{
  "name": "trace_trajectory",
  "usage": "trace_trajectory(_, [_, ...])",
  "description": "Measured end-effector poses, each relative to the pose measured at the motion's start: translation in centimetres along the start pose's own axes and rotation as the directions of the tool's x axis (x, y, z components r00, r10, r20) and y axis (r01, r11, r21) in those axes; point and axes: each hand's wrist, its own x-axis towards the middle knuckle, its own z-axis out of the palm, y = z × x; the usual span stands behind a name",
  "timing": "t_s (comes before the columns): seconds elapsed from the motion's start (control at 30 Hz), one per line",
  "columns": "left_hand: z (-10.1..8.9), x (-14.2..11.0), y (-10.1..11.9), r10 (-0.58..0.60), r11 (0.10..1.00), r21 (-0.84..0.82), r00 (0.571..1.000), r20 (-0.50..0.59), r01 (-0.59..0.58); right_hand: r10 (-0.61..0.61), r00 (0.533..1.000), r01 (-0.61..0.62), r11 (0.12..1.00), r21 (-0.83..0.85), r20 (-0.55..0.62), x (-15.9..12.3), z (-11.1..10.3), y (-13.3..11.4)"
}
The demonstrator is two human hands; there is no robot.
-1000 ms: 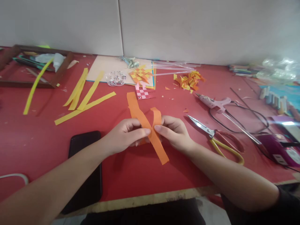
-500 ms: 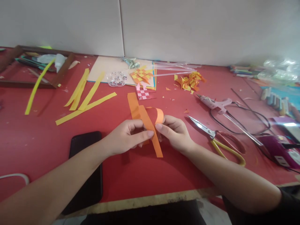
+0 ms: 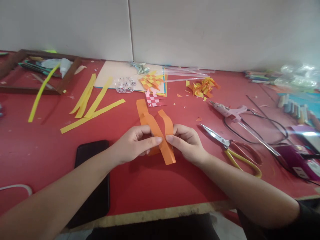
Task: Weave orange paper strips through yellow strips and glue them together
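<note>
My left hand [image 3: 138,141] pinches an orange paper strip [image 3: 155,126] between thumb and fingers, in front of me above the red table. My right hand [image 3: 186,141] is closed on a second orange strip [image 3: 167,120], whose upper end curls away from me. The two strips cross near my thumbs, and their lower ends hang below. Another orange strip [image 3: 141,106] lies behind my left fingers. A pink-and-red checkered paper fish [image 3: 153,100] rests just beyond the strips. My fingertips underneath the paper are hidden.
Yellow strips [image 3: 92,115] lie on the left, above a black phone [image 3: 91,180]. At right are scissors [image 3: 226,142] and a pink glue gun [image 3: 231,112] with its cable. Behind are a tray of beads [image 3: 125,85] and orange-yellow scraps [image 3: 203,87]. A wooden frame [image 3: 67,75] stands far left.
The strip in my right hand has gone from a tight curl to a straighter, more upright shape. The lower end of the crossing strip has shifted slightly up and right.
</note>
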Motion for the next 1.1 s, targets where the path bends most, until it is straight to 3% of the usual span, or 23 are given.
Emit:
trace_trajectory(0.13, [0.08, -0.10, -0.03, 0.001, 1.000, 0.025, 0.999, -0.040, 0.000, -0.004, 0.999, 0.002, 0.999, -0.035, -0.048, 0.14, 0.19, -0.11])
trace_trajectory(0.27, [0.04, -0.31, -0.03, 0.009, 0.995, 0.096, 1.000, -0.009, -0.008, 0.011, 0.997, -0.014, 0.999, -0.032, -0.081, 0.23, 0.39, -0.20])
trace_trajectory(0.53, [0.24, -0.19, 0.34, 0.019, 0.985, 0.169, 0.999, 0.030, -0.023, 0.067, 0.997, -0.066, 0.998, -0.025, 0.036, -0.13, 0.01, -0.11])
trace_trajectory(0.67, [0.19, -0.22, 0.26, 0.041, 0.984, 0.174, 0.999, 0.000, -0.040, 0.022, 1.000, -0.021, 0.996, -0.082, 0.012, -0.12, 0.17, -0.15])
trace_trajectory(0.83, [0.15, -0.07, 0.17, 0.046, 0.992, 0.117, 0.998, -0.051, -0.040, -0.043, 0.998, 0.038, 0.994, -0.104, -0.041, 0.05, 0.42, -0.20])
trace_trajectory(1.0, [0.16, -0.04, -0.18, -0.023, 1.000, 0.003, 0.991, -0.129, 0.024, -0.024, 0.996, 0.014, 0.993, -0.121, -0.082, 0.19, 0.36, -0.01])
trace_trajectory(1.1, [0.13, -0.19, -0.39, -0.041, 0.997, -0.071, 0.997, -0.061, 0.036, -0.013, 0.994, -0.002, 0.991, -0.134, -0.113, 0.24, 0.43, 0.14])
